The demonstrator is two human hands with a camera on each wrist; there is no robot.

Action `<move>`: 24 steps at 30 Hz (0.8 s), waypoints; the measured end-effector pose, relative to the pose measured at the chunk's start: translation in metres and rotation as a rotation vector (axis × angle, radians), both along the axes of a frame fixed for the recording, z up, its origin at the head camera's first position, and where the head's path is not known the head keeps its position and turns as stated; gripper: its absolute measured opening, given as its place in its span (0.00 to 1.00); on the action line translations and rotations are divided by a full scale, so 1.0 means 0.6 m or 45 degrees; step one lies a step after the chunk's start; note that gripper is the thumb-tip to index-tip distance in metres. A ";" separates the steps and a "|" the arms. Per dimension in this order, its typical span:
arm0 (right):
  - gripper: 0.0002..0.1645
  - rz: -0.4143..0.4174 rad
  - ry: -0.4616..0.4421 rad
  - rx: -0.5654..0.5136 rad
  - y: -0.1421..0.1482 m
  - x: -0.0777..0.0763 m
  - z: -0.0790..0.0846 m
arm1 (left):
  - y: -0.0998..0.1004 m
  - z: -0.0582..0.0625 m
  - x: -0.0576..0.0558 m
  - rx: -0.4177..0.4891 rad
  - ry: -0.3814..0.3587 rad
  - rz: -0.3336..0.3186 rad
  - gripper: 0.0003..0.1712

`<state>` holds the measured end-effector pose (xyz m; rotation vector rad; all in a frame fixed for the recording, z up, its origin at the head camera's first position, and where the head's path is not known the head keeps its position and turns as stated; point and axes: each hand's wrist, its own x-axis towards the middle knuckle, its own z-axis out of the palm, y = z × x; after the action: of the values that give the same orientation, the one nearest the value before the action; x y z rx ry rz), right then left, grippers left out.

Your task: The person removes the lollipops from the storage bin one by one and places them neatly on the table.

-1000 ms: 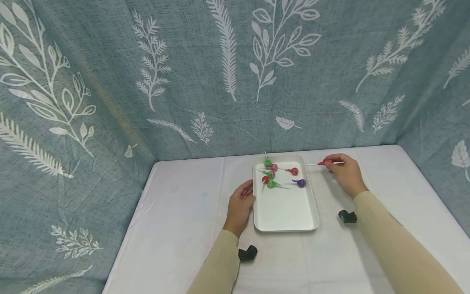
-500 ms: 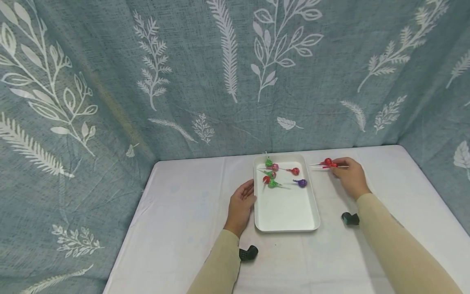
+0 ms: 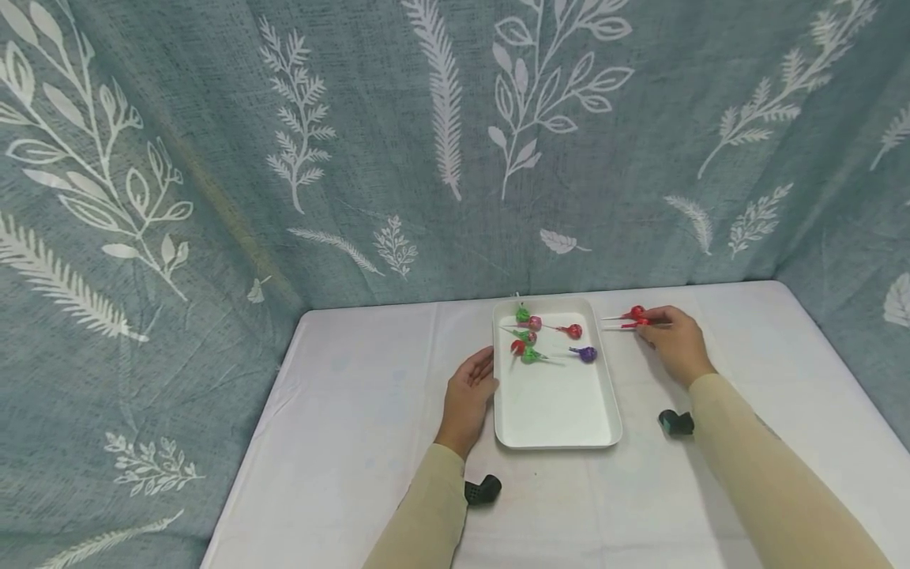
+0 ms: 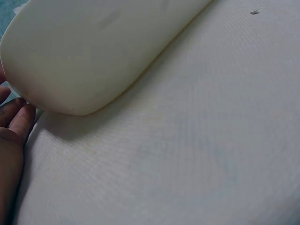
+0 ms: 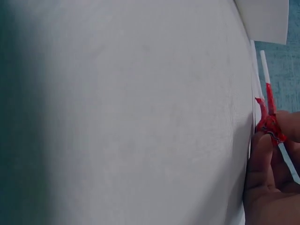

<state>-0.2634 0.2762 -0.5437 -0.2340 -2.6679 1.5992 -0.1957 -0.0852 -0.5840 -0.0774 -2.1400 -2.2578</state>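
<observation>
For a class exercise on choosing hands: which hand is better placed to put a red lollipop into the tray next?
Probably the right hand: it pinches a red-wrapped lollipop to the right of the white tray, while the left hand touches the tray's left edge and holds no lollipop.

The long, pale beige cloth left sleeve [image 3: 421, 510] is plain and reaches the wrist, as does the matching, plain beige cloth right sleeve [image 3: 775, 474]. A small, bent black left wrist device [image 3: 483, 491] (dotted with tiny holes) pairs with a stubby, green-tinged black right wrist device [image 3: 675, 423].
</observation>
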 end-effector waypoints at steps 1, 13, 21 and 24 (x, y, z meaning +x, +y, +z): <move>0.22 -0.005 -0.007 0.004 -0.001 -0.001 0.000 | 0.000 -0.001 -0.001 -0.001 -0.002 0.001 0.30; 0.23 -0.006 -0.010 0.070 -0.007 -0.006 -0.001 | 0.002 0.001 -0.002 0.005 0.011 -0.003 0.30; 0.24 -0.022 -0.020 0.056 -0.007 -0.009 -0.004 | 0.002 0.002 -0.004 0.013 0.004 0.009 0.30; 0.25 -0.024 -0.022 0.056 -0.007 -0.010 -0.006 | 0.002 0.000 -0.005 0.021 0.007 0.012 0.30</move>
<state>-0.2696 0.2719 -0.5471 -0.2719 -2.7017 1.5390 -0.1986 -0.0840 -0.5841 -0.0730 -2.1140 -2.2674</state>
